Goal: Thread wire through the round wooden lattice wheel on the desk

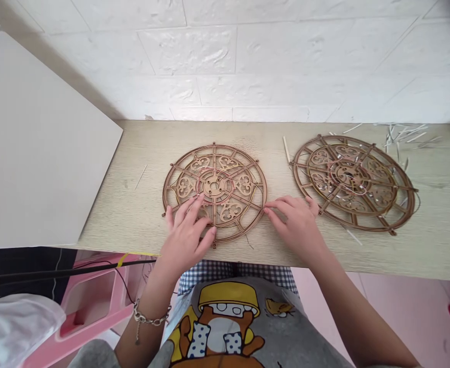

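A brown, wheel-shaped openwork frame (214,148) lies flat on the table, with spokes, scrollwork and a round hub. Thin wire with reddish and yellowish stretches runs around its rings. My left hand (188,235) rests on the lower left of this frame, fingers spread, hiding part of the rim and scrollwork. At the right edge, the thumb and index finger of my right hand (297,225) pinch the rim beside a small peg. Whether a wire end is also between those fingertips cannot be made out. A second brown wheel frame (362,217) lies to the right, near my right hand.
White strip scraps (401,134) are scattered at the table's (140,220) back right, with more on the second frame. A pale stick (286,149) lies between the frames. A white panel (44,153) stands at left, a brick-patterned wall behind. A pink stool (90,301) is below.
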Tool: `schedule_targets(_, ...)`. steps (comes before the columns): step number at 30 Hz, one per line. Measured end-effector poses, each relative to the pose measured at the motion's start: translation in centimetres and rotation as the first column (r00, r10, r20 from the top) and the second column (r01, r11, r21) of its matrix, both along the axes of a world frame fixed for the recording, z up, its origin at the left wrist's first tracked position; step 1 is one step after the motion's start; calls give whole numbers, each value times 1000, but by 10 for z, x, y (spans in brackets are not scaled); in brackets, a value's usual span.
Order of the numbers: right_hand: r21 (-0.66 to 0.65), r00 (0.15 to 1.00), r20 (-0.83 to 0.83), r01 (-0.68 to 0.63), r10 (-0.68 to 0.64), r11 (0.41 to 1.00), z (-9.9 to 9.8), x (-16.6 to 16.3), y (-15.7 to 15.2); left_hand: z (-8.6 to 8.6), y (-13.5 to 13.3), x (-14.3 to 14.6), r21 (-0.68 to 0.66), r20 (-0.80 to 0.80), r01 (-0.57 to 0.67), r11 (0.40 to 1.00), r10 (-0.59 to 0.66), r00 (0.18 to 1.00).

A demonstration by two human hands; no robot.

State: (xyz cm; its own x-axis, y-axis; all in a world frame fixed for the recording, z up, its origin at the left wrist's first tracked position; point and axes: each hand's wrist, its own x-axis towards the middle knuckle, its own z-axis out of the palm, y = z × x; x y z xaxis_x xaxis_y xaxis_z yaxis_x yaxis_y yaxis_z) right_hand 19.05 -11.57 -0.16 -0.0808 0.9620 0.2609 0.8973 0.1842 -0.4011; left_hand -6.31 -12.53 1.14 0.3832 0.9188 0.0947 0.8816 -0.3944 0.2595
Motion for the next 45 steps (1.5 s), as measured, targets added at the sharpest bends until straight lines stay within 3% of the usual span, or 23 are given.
schedule_targets(7, -5, 999, -35, 2, -2, 1000, -3, -1, -5, -10, 2, -5, 193, 53, -182, 964, 176, 983)
schedule_targets(10, -18, 999, -38, -6, 5, 1000, -3, -2, -6, -8, 1, 3, 245, 78, -191, 950, 177, 981)
schedule_targets(17, 1, 998, -48, -33, 33, 999, 1, -9, -2, -1, -4, 46, 82, -11, 5, 997, -4, 1000)
schedule_targets(20, 3, 998, -51, -46, 46, 999, 2, -11, -1, -6, -1, 57, 53, -40, 28, 998, -26, 999)
schedule_targets(28, -11, 996, -63, -67, 66, 998, -1, -15, 2, -8, 5, 59, 59, -43, 13, 998, -11, 999)
schedule_targets(37, -165, 956, 67, -271, 285, 948, 8, -23, 23, -6, 12, 63, 18, -20, 36, 999, -36, 999)
schedule_targets(45, -173, 903, 166, -369, 396, 913, 14, -26, 35, -9, 13, 60, 54, 9, 81, 995, -82, 997)
